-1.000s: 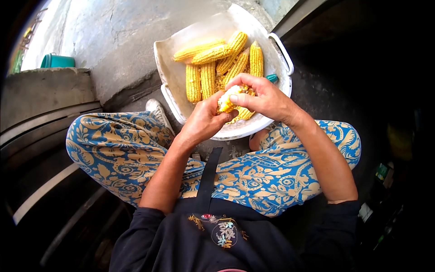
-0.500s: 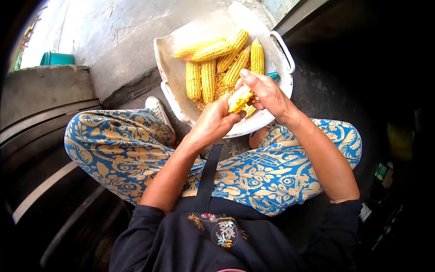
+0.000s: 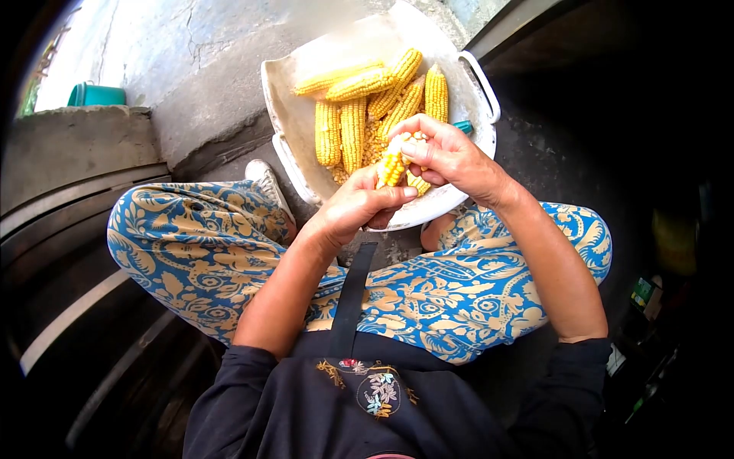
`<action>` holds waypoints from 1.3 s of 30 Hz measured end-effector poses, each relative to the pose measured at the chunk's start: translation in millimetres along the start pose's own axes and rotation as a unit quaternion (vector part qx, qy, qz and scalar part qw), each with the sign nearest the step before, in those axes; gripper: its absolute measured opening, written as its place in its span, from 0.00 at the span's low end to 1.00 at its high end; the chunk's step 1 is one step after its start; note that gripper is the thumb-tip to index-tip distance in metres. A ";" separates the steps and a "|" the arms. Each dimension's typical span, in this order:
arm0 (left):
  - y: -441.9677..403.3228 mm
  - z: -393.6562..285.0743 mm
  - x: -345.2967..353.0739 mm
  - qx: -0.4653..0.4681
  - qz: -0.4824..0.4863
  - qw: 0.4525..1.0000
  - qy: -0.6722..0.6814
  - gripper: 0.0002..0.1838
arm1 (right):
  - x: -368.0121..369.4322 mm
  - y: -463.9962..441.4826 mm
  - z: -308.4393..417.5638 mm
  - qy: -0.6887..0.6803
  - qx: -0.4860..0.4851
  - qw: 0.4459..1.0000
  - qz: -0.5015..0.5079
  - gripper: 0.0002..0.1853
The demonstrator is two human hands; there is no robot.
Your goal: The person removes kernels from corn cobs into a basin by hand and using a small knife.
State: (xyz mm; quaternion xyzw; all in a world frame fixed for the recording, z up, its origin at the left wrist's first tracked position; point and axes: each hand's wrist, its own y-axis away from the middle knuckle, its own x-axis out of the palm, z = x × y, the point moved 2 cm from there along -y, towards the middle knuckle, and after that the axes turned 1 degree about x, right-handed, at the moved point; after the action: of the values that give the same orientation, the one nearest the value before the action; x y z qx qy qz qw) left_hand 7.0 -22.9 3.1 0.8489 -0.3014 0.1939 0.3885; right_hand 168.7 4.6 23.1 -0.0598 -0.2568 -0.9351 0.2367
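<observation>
Partly shelled corn cob (image 3: pixel 392 170): held between both hands, over the near side of the white tub (image 3: pixel 301 128)
Left hand (image 3: pixel 359 203): closed around the cob's lower end
Right hand (image 3: pixel 453 159): fingers curled, thumb pressed to the cob's upper end
Whole corn ears (image 3: pixel 353 134): piled in the tub, beyond the hands
Loose kernels (image 3: pixel 371 145): among the ears
Teal object (image 3: pixel 463 127): by the tub's right wall
Teal bucket (image 3: pixel 96 95): well apart, far left

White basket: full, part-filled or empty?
Part-filled: whole corn cobs and loose kernels lie inside, with bare lining showing beside them in the white basket.
</observation>
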 end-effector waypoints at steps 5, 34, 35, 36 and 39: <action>0.8 -3.4 -0.8 0.009 0.036 0.997 0.064 0.13 | -2.4 -1.4 1.5 -0.050 0.001 0.999 -0.003 0.14; -8.6 9.1 1.3 0.088 -0.158 0.903 -0.389 0.12 | -2.2 -2.7 -12.9 0.137 0.004 0.990 -0.014 0.17; -7.7 7.5 2.7 0.071 -0.142 0.904 -0.396 0.12 | -1.6 -1.3 -11.4 0.117 0.028 0.993 0.009 0.16; -9.3 11.2 -0.8 0.070 -0.141 0.904 -0.396 0.12 | -2.4 -0.5 -12.0 0.117 0.028 0.993 0.009 0.16; -13.7 20.6 -10.5 0.092 -0.110 0.923 -0.357 0.12 | -3.3 0.7 -17.4 0.076 0.083 0.993 0.043 0.16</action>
State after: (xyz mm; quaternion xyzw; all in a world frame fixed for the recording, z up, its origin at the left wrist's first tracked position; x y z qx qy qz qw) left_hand 10.2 -28.0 -23.1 0.9217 -0.3059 -0.1386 0.1940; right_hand 172.2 -3.5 7.7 0.0201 -0.3121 -0.9012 0.3000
